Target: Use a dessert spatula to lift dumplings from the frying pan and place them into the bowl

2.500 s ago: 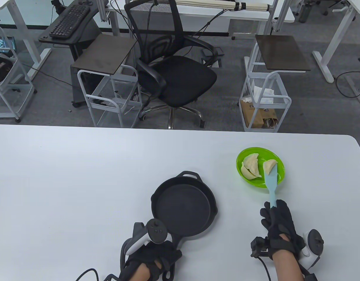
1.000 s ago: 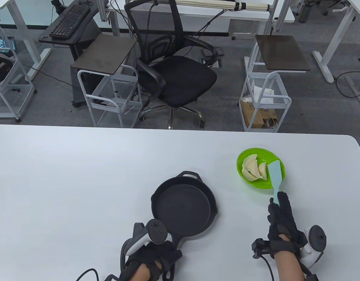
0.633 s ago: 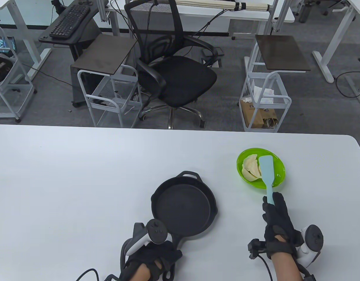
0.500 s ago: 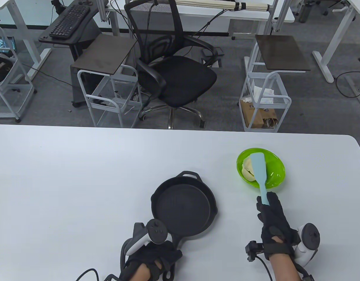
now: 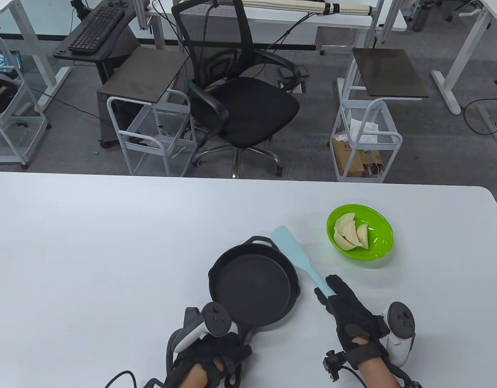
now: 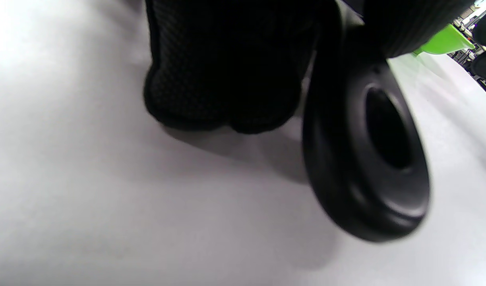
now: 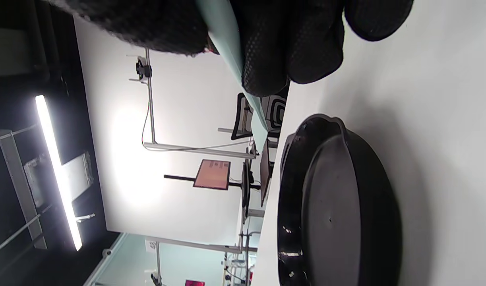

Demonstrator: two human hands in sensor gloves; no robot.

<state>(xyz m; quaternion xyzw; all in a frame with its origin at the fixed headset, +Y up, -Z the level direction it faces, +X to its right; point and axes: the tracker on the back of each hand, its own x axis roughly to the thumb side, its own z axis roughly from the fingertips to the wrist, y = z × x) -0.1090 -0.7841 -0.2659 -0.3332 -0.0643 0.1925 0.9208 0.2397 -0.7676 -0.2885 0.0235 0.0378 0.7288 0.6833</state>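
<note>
The dumplings (image 5: 350,235) lie in the green bowl (image 5: 380,246), toward the right edge of the table (image 5: 111,242): pale, folded crescents, at least two, crowded against the bowl's left wall and overlapping. The black frying pan (image 5: 252,289), near the table's front edge, shows only a bare dark floor, so by my judgement nothing is left to lift. The sensible way to finish is to lower the spatula (image 5: 299,258) flat onto the table, clear of the pan's rim and away from the bowl, so nothing gets knocked.

The spatula is light blue, with its flat blade over the pan's far right rim; I cannot tell if it touches. The right hand (image 5: 349,317) grips its handle, fingers curled round it. The left hand (image 5: 210,355), at the front edge, holds the pan's handle (image 6: 366,159), fingers wrapped about it.
</note>
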